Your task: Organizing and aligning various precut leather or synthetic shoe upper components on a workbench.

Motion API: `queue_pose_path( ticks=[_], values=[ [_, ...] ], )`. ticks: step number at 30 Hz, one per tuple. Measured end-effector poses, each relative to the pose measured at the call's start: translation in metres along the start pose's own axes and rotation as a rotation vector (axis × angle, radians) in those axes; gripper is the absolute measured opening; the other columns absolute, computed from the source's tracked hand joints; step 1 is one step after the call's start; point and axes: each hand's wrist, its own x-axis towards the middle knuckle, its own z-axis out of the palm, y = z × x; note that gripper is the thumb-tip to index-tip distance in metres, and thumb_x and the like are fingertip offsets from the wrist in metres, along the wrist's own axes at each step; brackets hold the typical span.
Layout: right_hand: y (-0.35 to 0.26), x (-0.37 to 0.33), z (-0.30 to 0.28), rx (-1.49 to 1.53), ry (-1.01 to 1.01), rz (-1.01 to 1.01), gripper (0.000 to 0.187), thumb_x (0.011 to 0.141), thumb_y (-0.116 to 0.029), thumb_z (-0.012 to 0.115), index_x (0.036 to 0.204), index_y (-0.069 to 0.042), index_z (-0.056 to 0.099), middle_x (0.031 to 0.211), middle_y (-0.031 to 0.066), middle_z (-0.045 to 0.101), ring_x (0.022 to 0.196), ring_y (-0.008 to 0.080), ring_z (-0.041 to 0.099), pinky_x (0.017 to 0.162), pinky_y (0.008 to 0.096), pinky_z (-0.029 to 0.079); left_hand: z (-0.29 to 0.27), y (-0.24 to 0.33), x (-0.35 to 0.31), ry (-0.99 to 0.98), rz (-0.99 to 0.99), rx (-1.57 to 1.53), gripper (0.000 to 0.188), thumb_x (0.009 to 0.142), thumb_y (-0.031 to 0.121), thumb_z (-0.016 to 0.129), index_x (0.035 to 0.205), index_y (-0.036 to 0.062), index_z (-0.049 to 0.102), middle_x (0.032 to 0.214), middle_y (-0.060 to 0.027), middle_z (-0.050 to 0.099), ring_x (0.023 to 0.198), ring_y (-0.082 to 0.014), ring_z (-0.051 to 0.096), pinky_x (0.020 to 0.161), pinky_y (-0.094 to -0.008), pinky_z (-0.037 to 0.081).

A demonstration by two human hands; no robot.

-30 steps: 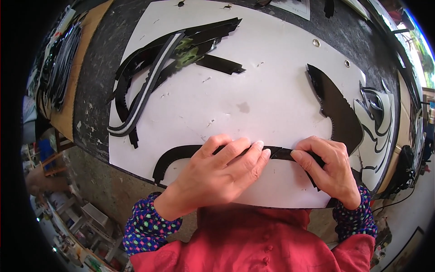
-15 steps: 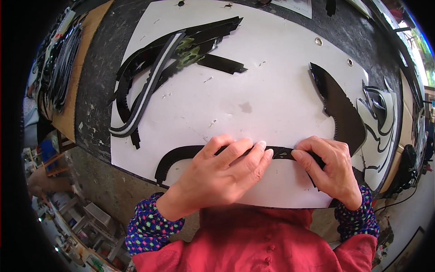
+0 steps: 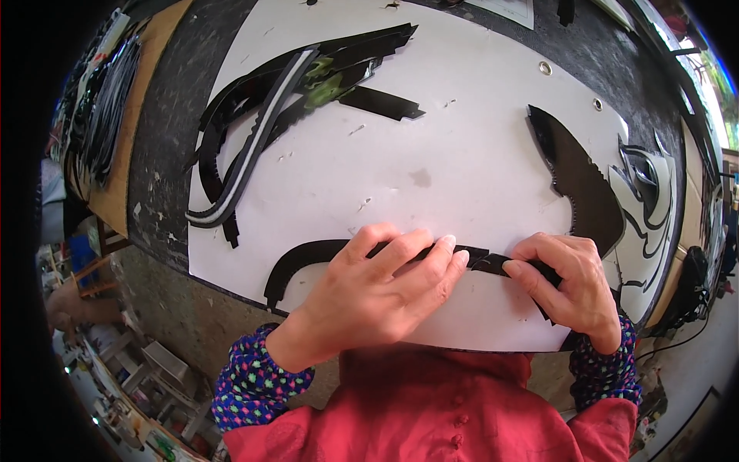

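A scuffed, dark grey bench (image 3: 165,138) is spreading out beyond the fingers, and a broad, flat white sheet (image 3: 346,177) is lying directly beneath them. Ahead and left of the fingers, a heap of curved, glossy black pieces (image 3: 239,98) is resting on the sheet; just beyond the right fingers, a wide, curved black panel (image 3: 589,185) is lying. A long, narrow, curved black strip (image 3: 308,252) is running under both sets of fingers, its left end bending toward the person. The left hand (image 3: 385,289) is pressing it with bent, close-set fingers, its thumb hiding from view, so I cannot tell about any grip; the right hand (image 3: 573,281) is pinching it between thumb and forefinger. Between the fingertips, a slanting line (image 3: 479,260) is crossing the strip. The strip is looking light, thin, bendy and probably slippery, so flat fingertip holds either side of that line are seeming best.
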Motion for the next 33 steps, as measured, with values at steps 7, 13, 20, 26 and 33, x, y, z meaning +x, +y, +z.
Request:
queue_pose_path(
  ticks=[7, 13, 20, 26, 33],
  values=[
    [0.003, -0.006, -0.009, 0.112, -0.020, -0.002, 0.008, 0.085, -0.007, 0.071, 0.085, -0.001, 0.065, 0.068, 0.0103, 0.063, 0.056, 0.0272, 0.061, 0.055, 0.0332, 0.048, 0.002, 0.000, -0.001, 0.025, 0.000, 0.002, 0.027, 0.080, 0.011, 0.071, 0.107, 0.0104, 0.075, 0.112, -0.0003, 0.067, 0.099, -0.0156, 0.060, 0.079, -0.0304, 0.045],
    [-0.006, 0.001, -0.001, 0.047, -0.002, 0.052, 0.008, 0.086, -0.007, 0.070, 0.085, -0.001, 0.066, 0.070, 0.0100, 0.064, 0.058, 0.0261, 0.062, 0.054, 0.0329, 0.049, 0.004, 0.000, -0.001, 0.038, 0.005, 0.017, 0.027, 0.080, 0.012, 0.072, 0.106, 0.0107, 0.075, 0.111, -0.0005, 0.067, 0.098, -0.0156, 0.060, 0.079, -0.0307, 0.045],
    [-0.001, 0.000, 0.004, 0.007, 0.041, 0.003, 0.008, 0.087, -0.009, 0.070, 0.085, -0.002, 0.066, 0.069, 0.0094, 0.064, 0.058, 0.0264, 0.063, 0.054, 0.0333, 0.049, 0.002, 0.000, 0.001, 0.020, 0.013, 0.002, 0.027, 0.079, 0.011, 0.072, 0.107, 0.0106, 0.075, 0.111, -0.0011, 0.067, 0.099, -0.0165, 0.060, 0.079, -0.0313, 0.046],
    [0.002, 0.001, 0.005, 0.019, 0.032, 0.001, 0.009, 0.089, -0.013, 0.068, 0.086, -0.004, 0.065, 0.069, 0.0098, 0.064, 0.059, 0.0277, 0.063, 0.054, 0.0350, 0.049, -0.002, 0.001, 0.002, -0.002, 0.006, 0.015, 0.030, 0.078, 0.010, 0.070, 0.108, 0.0102, 0.075, 0.112, -0.0022, 0.067, 0.099, -0.0173, 0.060, 0.077, -0.0326, 0.046],
    [0.002, 0.000, 0.006, -0.026, 0.050, -0.015, 0.010, 0.090, -0.014, 0.067, 0.085, -0.006, 0.064, 0.067, 0.0094, 0.062, 0.058, 0.0286, 0.062, 0.053, 0.0365, 0.047, -0.002, 0.000, 0.002, -0.029, 0.014, 0.018, 0.032, 0.078, 0.009, 0.069, 0.109, 0.0099, 0.075, 0.114, -0.0027, 0.067, 0.099, -0.0177, 0.060, 0.076, -0.0328, 0.046]
  ],
)
